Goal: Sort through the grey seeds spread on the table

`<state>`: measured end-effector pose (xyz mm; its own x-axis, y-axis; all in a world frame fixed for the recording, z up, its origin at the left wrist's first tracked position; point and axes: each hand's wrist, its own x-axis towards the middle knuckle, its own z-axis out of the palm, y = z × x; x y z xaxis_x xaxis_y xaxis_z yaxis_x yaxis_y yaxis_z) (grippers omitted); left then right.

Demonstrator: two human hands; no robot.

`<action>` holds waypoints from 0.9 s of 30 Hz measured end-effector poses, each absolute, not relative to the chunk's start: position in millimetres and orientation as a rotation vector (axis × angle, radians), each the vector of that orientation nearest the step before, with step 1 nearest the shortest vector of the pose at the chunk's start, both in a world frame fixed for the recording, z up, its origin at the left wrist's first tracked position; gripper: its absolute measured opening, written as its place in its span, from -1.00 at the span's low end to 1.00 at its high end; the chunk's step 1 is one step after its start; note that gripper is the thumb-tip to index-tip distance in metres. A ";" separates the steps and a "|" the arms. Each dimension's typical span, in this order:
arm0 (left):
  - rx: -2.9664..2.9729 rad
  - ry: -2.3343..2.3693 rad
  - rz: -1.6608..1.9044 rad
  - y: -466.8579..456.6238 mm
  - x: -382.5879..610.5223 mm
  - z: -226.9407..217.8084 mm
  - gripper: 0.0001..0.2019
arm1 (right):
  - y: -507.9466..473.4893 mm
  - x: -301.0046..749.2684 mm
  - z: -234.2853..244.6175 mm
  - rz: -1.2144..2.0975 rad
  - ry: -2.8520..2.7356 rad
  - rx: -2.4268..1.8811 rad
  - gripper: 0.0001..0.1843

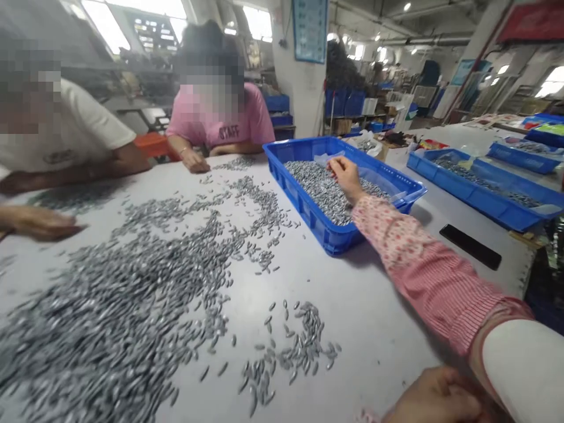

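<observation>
My right hand [347, 177], in a pink patterned sleeve [409, 252], is stretched out over a blue plastic bin [304, 202]. Its fingers are pinched together; whatever they hold is hidden. Below it, small grey metallic oval pieces [317, 188] fill much of the bin, with a clear plastic sheet [383, 183] along one side. At the bottom edge my left hand [434, 399] is curled closed near the table, and its grip is hidden. Left of it lies a small cluster of the same oval pieces [304, 346].
A large spread of grey pieces [132, 299] covers the white table's [352, 329] left side. Two co-workers sit across, one in a pink shirt [253, 114]; another hand [42, 223] is at left. A black phone [470, 245] and another blue bin [484, 200] lie right.
</observation>
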<state>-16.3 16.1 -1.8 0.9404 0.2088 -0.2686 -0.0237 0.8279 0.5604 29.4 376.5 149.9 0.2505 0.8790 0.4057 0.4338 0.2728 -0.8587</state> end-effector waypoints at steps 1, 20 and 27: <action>0.561 0.312 0.126 14.0 -13.1 -2.8 -0.38 | 352.1 21.6 147.5 0.486 -1.450 -1.261 -0.74; 0.503 0.228 0.087 0.9 29.1 -29.4 -0.81 | 159.9 -60.8 20.7 0.449 -2.942 -0.507 0.14; 0.631 0.219 0.091 -3.5 46.3 -45.3 -0.50 | 145.2 -120.0 32.1 0.182 -2.962 -0.075 -0.54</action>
